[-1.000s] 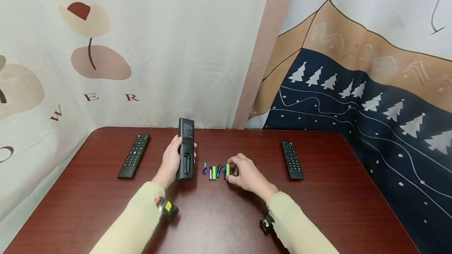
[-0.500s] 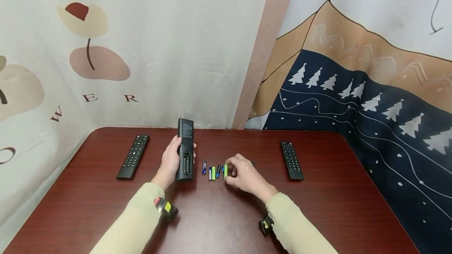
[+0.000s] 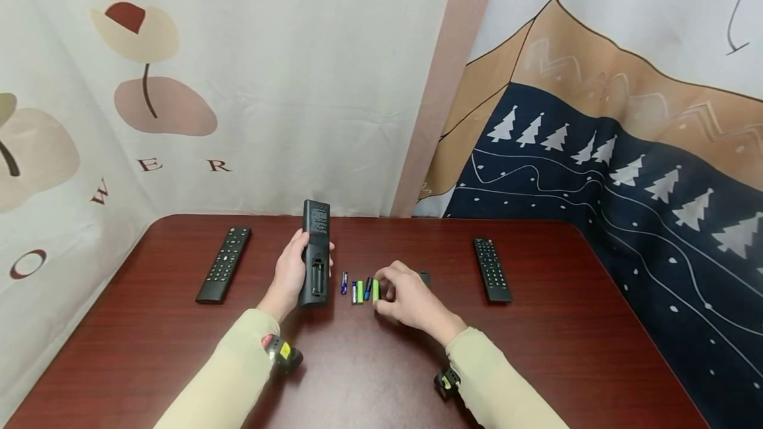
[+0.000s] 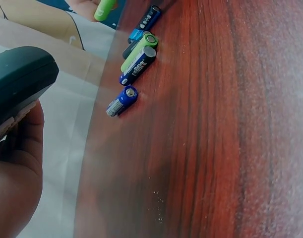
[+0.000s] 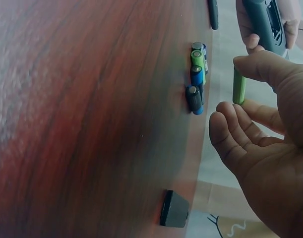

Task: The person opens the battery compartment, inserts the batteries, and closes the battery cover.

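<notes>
My left hand (image 3: 289, 273) holds a black remote control (image 3: 316, 240), its back facing up and its battery compartment uncovered at the near end. Between thumb and a finger, my right hand (image 3: 411, 298) pinches a green battery (image 5: 238, 88) upright, raised above the table. In the head view this battery overlaps the right end of a row of batteries. The row on the table has a blue battery (image 4: 122, 101) at its left, then a blue and silver battery (image 4: 138, 65), another green battery (image 3: 360, 292) and black and blue batteries (image 5: 194, 99).
A remote control (image 3: 224, 265) lies keys up at the left, and another remote control (image 3: 493, 270) lies at the right. A small dark cover (image 5: 174, 209) rests on the table (image 3: 369, 376) behind my right hand. Patterned curtains (image 3: 286, 85) hang beyond the far edge.
My right hand has moved slightly left with the green battery, over the row's right end. The small dark cover behind it has come into view. My left hand keeps its hold on the remote.
</notes>
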The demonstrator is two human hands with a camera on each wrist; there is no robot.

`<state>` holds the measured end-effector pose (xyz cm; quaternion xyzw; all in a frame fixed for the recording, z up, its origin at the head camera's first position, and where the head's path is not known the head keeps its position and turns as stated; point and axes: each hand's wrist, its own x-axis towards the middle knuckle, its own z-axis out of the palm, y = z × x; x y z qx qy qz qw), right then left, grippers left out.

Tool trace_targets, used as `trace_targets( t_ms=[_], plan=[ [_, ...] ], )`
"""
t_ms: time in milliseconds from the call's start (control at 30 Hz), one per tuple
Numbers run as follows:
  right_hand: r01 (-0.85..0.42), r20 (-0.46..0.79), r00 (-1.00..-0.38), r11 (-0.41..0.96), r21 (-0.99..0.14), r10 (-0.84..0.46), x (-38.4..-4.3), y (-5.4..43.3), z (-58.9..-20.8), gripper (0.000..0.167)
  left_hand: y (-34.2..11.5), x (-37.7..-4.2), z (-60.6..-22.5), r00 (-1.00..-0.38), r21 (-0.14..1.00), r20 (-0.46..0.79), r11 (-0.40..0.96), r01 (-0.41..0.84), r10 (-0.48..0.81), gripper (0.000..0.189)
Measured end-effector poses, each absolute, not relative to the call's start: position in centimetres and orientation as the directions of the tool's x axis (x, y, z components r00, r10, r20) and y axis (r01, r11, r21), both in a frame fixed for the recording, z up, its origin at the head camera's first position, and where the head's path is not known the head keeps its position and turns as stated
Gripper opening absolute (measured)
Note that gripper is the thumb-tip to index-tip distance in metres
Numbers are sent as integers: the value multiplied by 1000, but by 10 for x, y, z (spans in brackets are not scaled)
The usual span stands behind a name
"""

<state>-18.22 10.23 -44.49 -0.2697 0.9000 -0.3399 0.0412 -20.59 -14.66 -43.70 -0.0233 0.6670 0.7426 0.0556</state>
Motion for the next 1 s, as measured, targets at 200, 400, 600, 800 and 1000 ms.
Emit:
trace_targets(
  t_ms=[200, 400, 600, 800, 1000],
  plan=[
    [-485, 144, -839, 602, -634, -525, -179, 99, -442, 33, -144, -206, -437, -991, 988, -117, -97, -122, 58, 50],
    [-506, 166, -828, 588, -631, -536, -177, 95, -443, 32, -140, -204, -436, -991, 988, -118, -96, -123, 64, 49],
    [-508, 176, -823, 562, -653, -540, -175, 92, -443, 34, -138, -204, -436, -990, 986, -118, -108, -126, 78, 49],
    [-505, 178, -819, 538, -675, -545, -173, 88, -442, 35, -135, -203, -438, -988, 984, -126, -118, -136, 87, 48],
    [-513, 205, -814, 510, -690, -543, -170, 85, -441, 33, -133, -203, -439, -989, 983, -118, -128, -129, 88, 47]
  ],
)
